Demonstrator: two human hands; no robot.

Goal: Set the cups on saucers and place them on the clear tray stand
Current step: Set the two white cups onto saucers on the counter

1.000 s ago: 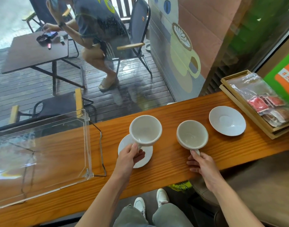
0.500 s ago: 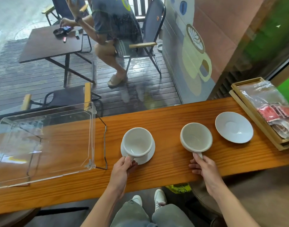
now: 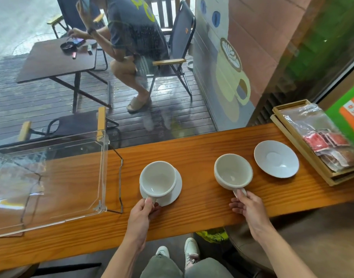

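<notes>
Two empty white cups stand on the wooden counter. The left cup (image 3: 158,178) rests on a white saucer (image 3: 177,189), and my left hand (image 3: 141,215) pinches its handle. The right cup (image 3: 233,171) sits straight on the wood, its handle held by my right hand (image 3: 248,208). A second white saucer (image 3: 276,158) lies bare just right of that cup. The clear tray stand (image 3: 103,171) with thin metal legs is at the counter's left, nothing on it.
A wooden box (image 3: 304,153) with plastic-wrapped packets sits at the counter's right end. A window runs along the counter's far edge; behind it a person sits at a dark table. The counter's near edge is just under my wrists.
The left cup came down from above its saucer and now rests on it. My right hand stays on the right cup's handle. The camera view shifted slightly.
</notes>
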